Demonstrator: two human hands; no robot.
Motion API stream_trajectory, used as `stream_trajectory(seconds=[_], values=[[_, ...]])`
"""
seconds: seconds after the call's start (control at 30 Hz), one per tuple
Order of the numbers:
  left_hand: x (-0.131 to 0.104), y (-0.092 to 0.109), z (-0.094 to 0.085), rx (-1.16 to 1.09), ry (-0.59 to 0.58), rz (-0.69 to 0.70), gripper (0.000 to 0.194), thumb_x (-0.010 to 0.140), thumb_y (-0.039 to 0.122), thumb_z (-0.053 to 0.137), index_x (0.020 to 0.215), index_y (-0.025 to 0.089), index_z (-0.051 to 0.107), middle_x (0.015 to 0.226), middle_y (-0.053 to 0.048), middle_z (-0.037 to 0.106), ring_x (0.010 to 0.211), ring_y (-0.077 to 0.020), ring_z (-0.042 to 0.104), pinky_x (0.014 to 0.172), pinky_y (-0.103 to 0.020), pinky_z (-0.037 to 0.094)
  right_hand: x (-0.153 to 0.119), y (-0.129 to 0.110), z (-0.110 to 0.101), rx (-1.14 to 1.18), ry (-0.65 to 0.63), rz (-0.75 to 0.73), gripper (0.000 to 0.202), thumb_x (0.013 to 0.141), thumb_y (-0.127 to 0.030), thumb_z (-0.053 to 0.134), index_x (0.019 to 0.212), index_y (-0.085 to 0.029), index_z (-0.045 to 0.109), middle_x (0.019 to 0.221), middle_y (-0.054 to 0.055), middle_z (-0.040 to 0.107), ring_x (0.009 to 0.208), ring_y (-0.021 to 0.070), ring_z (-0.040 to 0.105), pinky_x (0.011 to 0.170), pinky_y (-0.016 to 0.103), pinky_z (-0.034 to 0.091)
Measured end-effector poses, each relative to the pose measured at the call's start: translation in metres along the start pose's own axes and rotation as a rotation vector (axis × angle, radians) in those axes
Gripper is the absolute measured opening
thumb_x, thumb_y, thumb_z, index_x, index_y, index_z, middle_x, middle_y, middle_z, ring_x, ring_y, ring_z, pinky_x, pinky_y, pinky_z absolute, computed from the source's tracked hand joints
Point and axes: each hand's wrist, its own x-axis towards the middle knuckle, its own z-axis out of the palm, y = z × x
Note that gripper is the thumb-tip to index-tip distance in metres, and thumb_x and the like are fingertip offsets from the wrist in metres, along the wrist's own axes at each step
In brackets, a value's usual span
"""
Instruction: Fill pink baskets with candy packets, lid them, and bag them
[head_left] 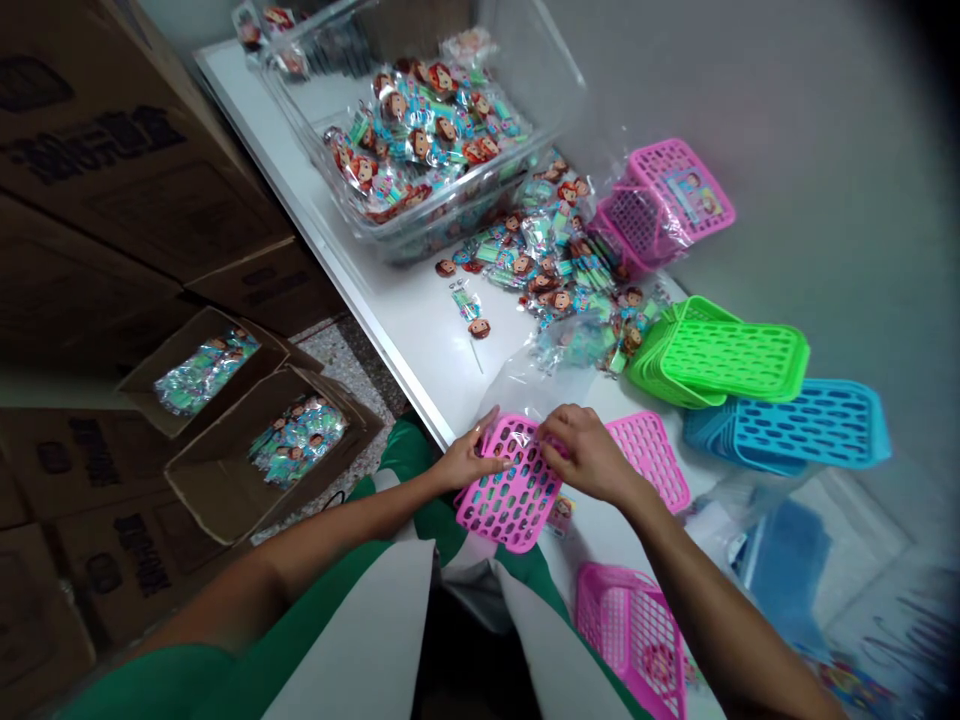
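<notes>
Close to my body, at the table's front edge, is a pink plastic basket [504, 500] with an oval-holed panel facing me. Colourful contents show through the holes. My left hand [472, 458] grips its left edge, thumb lying on the panel and the other fingers mostly hidden. On the opposite upper corner, the fingers of my right hand [583, 450] are bent and pressed onto the rim. A clear plastic bag [517, 385] lies just beyond the basket. Beside my right hand is a second pink holed panel [651, 460], and a small printed card [561, 512] peeks out below.
Small doll-printed packets fill a clear bin [457, 200] and spread in a pile [555, 260]. Green baskets [720, 355], blue baskets [795, 425], a bagged pink basket [660, 205] and another pink basket [630, 625] stand right. Open cartons [217, 480] sit left, below the table.
</notes>
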Motion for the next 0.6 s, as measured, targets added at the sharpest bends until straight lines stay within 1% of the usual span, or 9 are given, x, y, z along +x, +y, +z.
stream_trajectory(seconds=[0.07, 0.13, 0.2, 0.27, 0.33, 0.43, 0.5, 0.53, 0.6], values=[[0.002, -0.002, -0.001, 0.008, 0.007, 0.017, 0.1, 0.066, 0.031, 0.079, 0.148, 0.024, 0.023, 0.134, -0.009, 0.052, 0.121, -0.0277, 0.05, 0.106, -0.045, 0.036, 0.0, -0.007, 0.007, -0.194, -0.042, -0.038, 0.013, 0.085, -0.024, 0.051, 0.087, -0.017, 0.062, 0.088, 0.008, 0.058, 0.085, 0.0215, 0.049, 0.078, 0.035, 0.032], [0.003, -0.002, -0.002, -0.002, 0.001, 0.018, 0.102, 0.063, 0.032, 0.081, 0.147, 0.023, 0.023, 0.132, -0.009, 0.055, 0.12, -0.0291, 0.051, 0.106, -0.046, 0.036, -0.001, -0.009, 0.014, -0.318, -0.054, -0.04, 0.014, 0.086, -0.025, 0.05, 0.085, -0.016, 0.061, 0.086, 0.009, 0.057, 0.084, 0.0219, 0.047, 0.076, 0.035, 0.03], [0.003, -0.001, -0.003, -0.014, 0.001, 0.018, 0.106, 0.06, 0.033, 0.083, 0.147, 0.022, 0.023, 0.129, -0.01, 0.056, 0.12, -0.031, 0.051, 0.107, -0.048, 0.035, -0.001, -0.009, 0.021, -0.389, -0.049, -0.035, 0.014, 0.086, -0.026, 0.051, 0.085, -0.016, 0.06, 0.086, 0.009, 0.056, 0.083, 0.0223, 0.046, 0.075, 0.035, 0.029], [0.003, -0.001, -0.003, -0.007, 0.022, 0.03, 0.11, 0.057, 0.034, 0.084, 0.148, 0.022, 0.023, 0.132, -0.011, 0.054, 0.125, -0.0324, 0.047, 0.11, -0.049, 0.03, -0.002, -0.009, 0.024, -0.426, -0.05, -0.037, 0.013, 0.085, -0.027, 0.052, 0.085, -0.016, 0.059, 0.086, 0.009, 0.056, 0.083, 0.0228, 0.045, 0.075, 0.036, 0.028], [0.002, -0.001, -0.001, 0.024, 0.06, 0.052, 0.105, 0.062, 0.036, 0.081, 0.147, 0.022, 0.023, 0.141, -0.011, 0.046, 0.132, -0.0318, 0.039, 0.113, -0.047, 0.025, -0.003, -0.01, 0.027, -0.444, -0.06, -0.048, 0.012, 0.084, -0.027, 0.053, 0.085, -0.017, 0.059, 0.086, 0.01, 0.056, 0.083, 0.0233, 0.045, 0.075, 0.036, 0.029], [0.001, -0.001, 0.003, 0.091, 0.108, 0.077, 0.084, 0.076, 0.039, 0.069, 0.146, 0.02, 0.026, 0.148, -0.011, 0.036, 0.138, -0.0277, 0.03, 0.116, -0.043, 0.02, -0.006, -0.016, 0.028, -0.426, -0.05, -0.062, 0.011, 0.082, -0.026, 0.056, 0.087, -0.016, 0.06, 0.087, 0.01, 0.057, 0.083, 0.0243, 0.047, 0.074, 0.038, 0.03], [0.003, 0.003, 0.005, 0.118, 0.126, 0.073, 0.076, 0.082, 0.04, 0.063, 0.146, 0.019, 0.028, 0.146, -0.011, 0.038, 0.138, -0.0262, 0.029, 0.116, -0.042, 0.019, -0.01, -0.019, 0.026, -0.354, 0.006, -0.08, 0.013, 0.083, -0.025, 0.056, 0.091, -0.016, 0.061, 0.09, 0.01, 0.059, 0.085, 0.0244, 0.049, 0.076, 0.038, 0.033], [0.004, 0.006, 0.005, 0.118, 0.124, 0.069, 0.075, 0.082, 0.039, 0.062, 0.146, 0.019, 0.028, 0.145, -0.011, 0.041, 0.138, -0.026, 0.03, 0.116, -0.042, 0.02, -0.013, -0.019, 0.024, -0.288, 0.064, -0.088, 0.014, 0.084, -0.024, 0.055, 0.094, -0.016, 0.061, 0.091, 0.01, 0.061, 0.087, 0.0241, 0.051, 0.077, 0.039, 0.034], [0.009, 0.016, 0.002, 0.085, 0.091, 0.062, 0.077, 0.082, 0.038, 0.063, 0.147, 0.021, 0.025, 0.143, -0.01, 0.043, 0.136, -0.0265, 0.033, 0.114, -0.043, 0.023, -0.021, -0.012, 0.019, -0.114, 0.282, -0.038, 0.017, 0.086, -0.025, 0.055, 0.1, -0.018, 0.061, 0.095, 0.009, 0.063, 0.09, 0.0229, 0.054, 0.083, 0.039, 0.037]])
